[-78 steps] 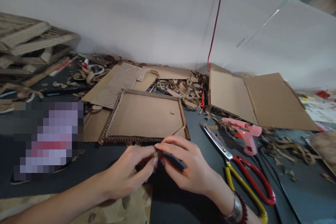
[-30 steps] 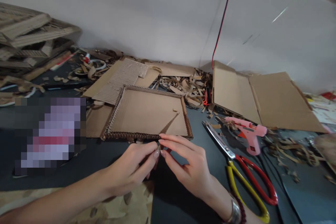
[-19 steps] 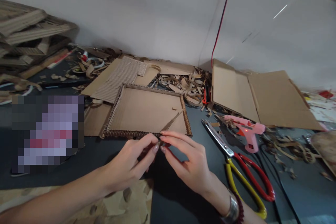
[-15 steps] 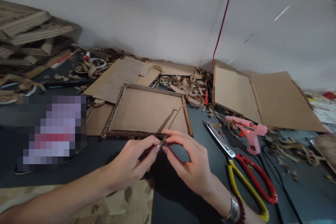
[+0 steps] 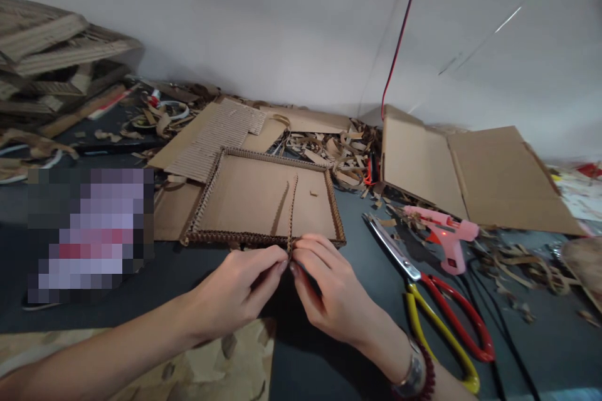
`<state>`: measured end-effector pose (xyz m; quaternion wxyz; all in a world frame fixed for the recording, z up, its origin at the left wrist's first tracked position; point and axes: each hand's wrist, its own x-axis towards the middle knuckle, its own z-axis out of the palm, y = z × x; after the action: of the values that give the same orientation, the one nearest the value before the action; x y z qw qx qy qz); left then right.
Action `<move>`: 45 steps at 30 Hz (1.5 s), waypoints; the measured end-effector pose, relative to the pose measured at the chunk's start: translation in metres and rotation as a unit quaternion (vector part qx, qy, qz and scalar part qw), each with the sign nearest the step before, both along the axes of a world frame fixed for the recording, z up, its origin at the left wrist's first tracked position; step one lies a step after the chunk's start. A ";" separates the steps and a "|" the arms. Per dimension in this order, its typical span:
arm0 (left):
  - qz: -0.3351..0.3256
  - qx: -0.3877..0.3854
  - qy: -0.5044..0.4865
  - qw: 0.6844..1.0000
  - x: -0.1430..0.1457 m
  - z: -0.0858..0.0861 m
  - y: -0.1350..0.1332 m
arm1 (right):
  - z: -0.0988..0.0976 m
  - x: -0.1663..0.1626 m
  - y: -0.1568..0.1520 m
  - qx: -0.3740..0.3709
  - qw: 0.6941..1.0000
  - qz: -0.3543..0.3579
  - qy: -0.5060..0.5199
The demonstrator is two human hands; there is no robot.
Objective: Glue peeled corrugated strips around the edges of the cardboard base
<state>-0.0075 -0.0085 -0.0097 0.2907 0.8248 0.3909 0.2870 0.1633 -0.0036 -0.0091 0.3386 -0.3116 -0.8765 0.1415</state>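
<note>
Between my two hands, pinched at its near end, is a thin strip of corrugated cardboard (image 5: 292, 213), which points away from me over a shallow cardboard tray. My left hand (image 5: 251, 276) grips the strip with thumb and forefinger. From the other side my right hand (image 5: 329, 285) pinches the same end, fingers curled together. The strip's lowest tip is hidden by the fingertips. Just beyond them lies the cardboard tray (image 5: 254, 200), with a low corrugated rim on all sides. A small cardboard scrap (image 5: 313, 193) lies inside it, beside the strip's shadow.
Red-and-yellow-handled scissors (image 5: 414, 276) and a pink glue gun (image 5: 446, 235) lie at right. An opened cardboard box (image 5: 498, 182) stands behind them. Cardboard shavings (image 5: 329, 147) lie along the wall, corrugated sheets (image 5: 219, 138) behind the tray, and stacked cardboard pieces (image 5: 51, 50) at far left.
The cardboard strip has swung from leaning right to pointing nearly straight away from me. My right hand has shifted slightly left, closer to my left hand.
</note>
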 end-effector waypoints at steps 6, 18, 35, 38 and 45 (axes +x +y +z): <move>-0.008 -0.002 0.007 1.000 -0.001 0.001 0.000 | -0.001 0.001 0.000 -0.009 1.000 0.011 0.004; -0.009 -0.012 0.010 1.000 -0.002 -0.001 -0.002 | -0.001 0.002 0.003 -0.013 1.000 0.016 0.006; -0.002 -0.008 0.032 0.999 -0.001 -0.004 -0.001 | -0.001 -0.006 -0.002 -0.052 0.997 -0.013 0.051; 0.001 -0.009 0.029 1.000 0.000 -0.004 -0.001 | -0.001 -0.007 -0.003 -0.065 0.996 -0.019 0.064; 0.006 -0.006 0.026 1.000 0.000 -0.004 -0.001 | -0.003 -0.006 -0.003 -0.083 0.993 -0.030 0.076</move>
<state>-0.0076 -0.0100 -0.0133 0.2836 0.8279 0.4049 0.2651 0.1573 -0.0069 -0.0116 0.3817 -0.3534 -0.8236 0.2263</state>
